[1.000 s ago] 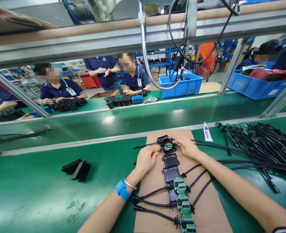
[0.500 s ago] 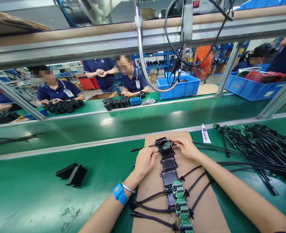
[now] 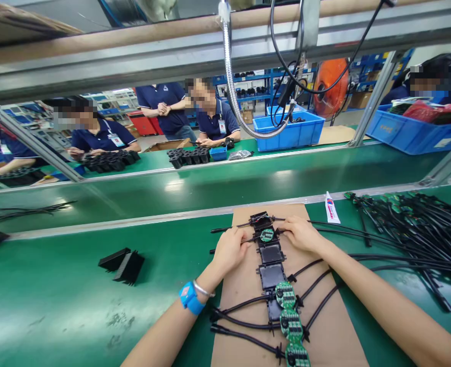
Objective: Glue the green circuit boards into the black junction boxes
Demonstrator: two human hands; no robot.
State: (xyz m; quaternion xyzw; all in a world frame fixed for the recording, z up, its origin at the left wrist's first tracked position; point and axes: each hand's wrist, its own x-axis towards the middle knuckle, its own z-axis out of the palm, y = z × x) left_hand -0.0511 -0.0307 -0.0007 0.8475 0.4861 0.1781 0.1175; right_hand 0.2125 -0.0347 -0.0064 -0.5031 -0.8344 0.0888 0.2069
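A round green circuit board [image 3: 267, 235] with a black cable on either side lies over the second black housing from the far end of a row. My left hand [image 3: 230, 251] pinches the cable on the board's left. My right hand [image 3: 298, 233] has its fingers closed at the cable on the right, close to the housing. Beyond them, the farthest black housing [image 3: 260, 219] has cables out of both sides. Nearer me come two black housings with smooth dark insides [image 3: 271, 276]. Round circuit boards [image 3: 291, 325] with cables lie along the row's near end.
Cardboard [image 3: 244, 285] lies under the row on the green bench. A heap of cabled boards [image 3: 412, 224] and a small white tube [image 3: 331, 208] are at right. Two finned black pieces [image 3: 128, 266] sit at left. A metal frame and hanging hose [image 3: 231, 76] cross above. Co-workers sit opposite.
The round board has come nearer, from between the two far housings to lying flatter over the second one. My right hand has shifted slightly nearer with it. The whole view has tilted a little.
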